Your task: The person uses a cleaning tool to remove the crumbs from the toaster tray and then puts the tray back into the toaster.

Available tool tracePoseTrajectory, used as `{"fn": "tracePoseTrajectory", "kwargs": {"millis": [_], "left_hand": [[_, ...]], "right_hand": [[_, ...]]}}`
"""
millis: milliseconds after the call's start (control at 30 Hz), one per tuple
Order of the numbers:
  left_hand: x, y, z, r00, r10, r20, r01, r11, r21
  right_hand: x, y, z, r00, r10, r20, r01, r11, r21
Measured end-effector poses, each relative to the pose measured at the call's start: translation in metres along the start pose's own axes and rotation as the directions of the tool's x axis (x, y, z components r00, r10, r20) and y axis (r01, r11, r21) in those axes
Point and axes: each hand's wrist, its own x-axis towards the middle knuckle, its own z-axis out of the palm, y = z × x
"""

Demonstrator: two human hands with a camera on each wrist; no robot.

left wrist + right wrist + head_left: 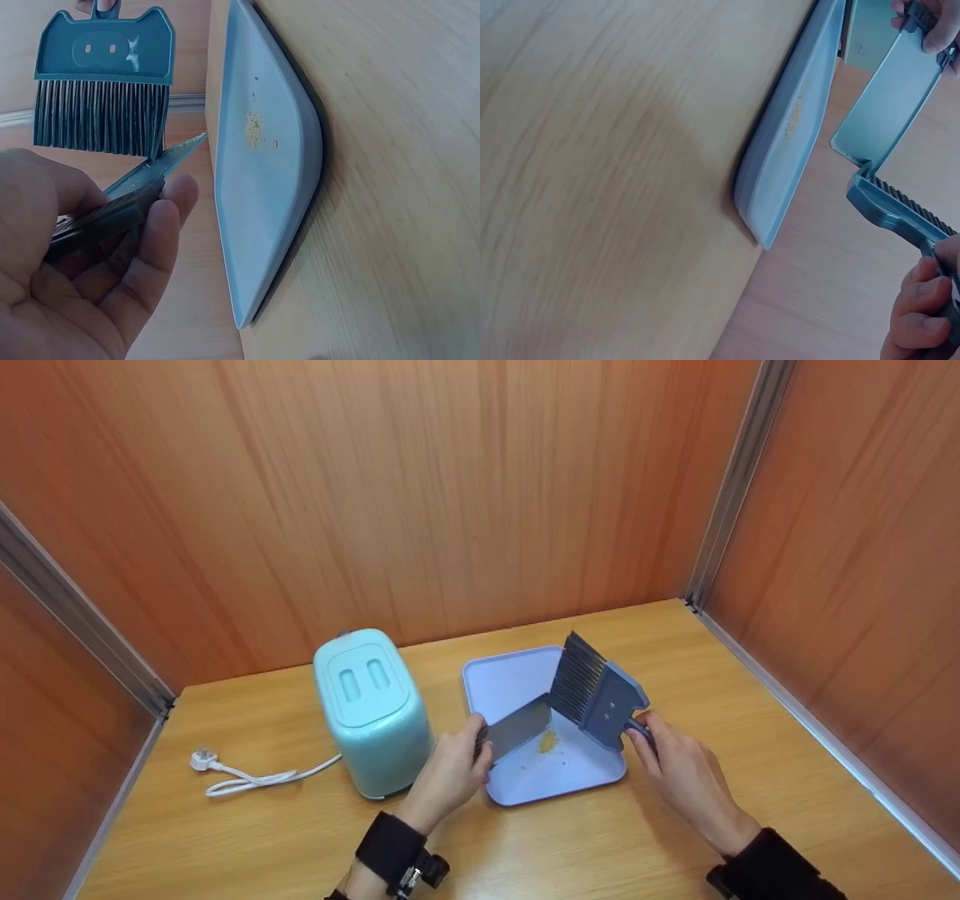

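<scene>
My left hand (452, 767) grips the handle of a small grey dustpan (519, 730), tilted above a lilac tray (504, 682). My right hand (684, 763) holds a dark grey hand brush (616, 706) by its handle, bristles pointing left. In the left wrist view, the bristle tips of the brush (101, 112) meet the dustpan (150, 171). A small heap of yellowish crumbs (548, 742) lies on the tray below, with a few specks around it. Some crumbs also cling to the dustpan's edge.
Left of the tray stands a mint-green toaster (386, 754) with a lid over its slots. Its white cord (255, 782) and plug (202, 760) lie on the wooden table (285, 847). Wood-patterned panels (465, 495) enclose the back and sides.
</scene>
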Motion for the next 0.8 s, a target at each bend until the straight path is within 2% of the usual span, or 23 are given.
{"fn": "tracePoseTrajectory", "kwargs": {"millis": [167, 300, 467, 567, 633, 700, 800], "left_hand": [[0.0, -0.001, -0.002, 1.0, 0.009, -0.009, -0.009, 1.0, 0.006], [0.0, -0.004, -0.003, 0.999, 0.039, -0.029, -0.038, 0.998, 0.046], [0.0, -0.006, -0.004, 0.996, 0.072, -0.061, -0.067, 0.994, 0.084], [0.0, -0.007, -0.004, 0.995, 0.07, -0.066, -0.064, 0.994, 0.09], [0.0, -0.007, -0.003, 0.996, 0.067, -0.064, -0.062, 0.994, 0.085], [0.004, -0.019, 0.004, 0.993, 0.093, -0.079, -0.087, 0.994, 0.071], [0.003, -0.019, 0.006, 0.991, 0.109, -0.079, -0.106, 0.993, 0.044]], "right_hand": [[-0.001, 0.003, 0.003, 0.998, 0.013, 0.064, -0.01, 0.999, -0.048], [-0.002, 0.003, 0.0, 0.995, 0.027, 0.1, -0.023, 0.999, -0.047], [-0.003, 0.001, -0.006, 0.998, 0.025, 0.062, -0.023, 0.999, -0.031], [-0.002, -0.002, -0.007, 0.999, 0.027, 0.039, -0.027, 1.0, -0.009], [-0.002, -0.003, -0.007, 0.999, 0.028, 0.032, -0.028, 1.0, 0.0], [-0.002, -0.004, -0.005, 1.0, 0.007, 0.016, -0.007, 1.0, -0.004], [-0.003, -0.003, -0.002, 1.0, -0.014, 0.007, 0.014, 1.0, -0.021]]}}
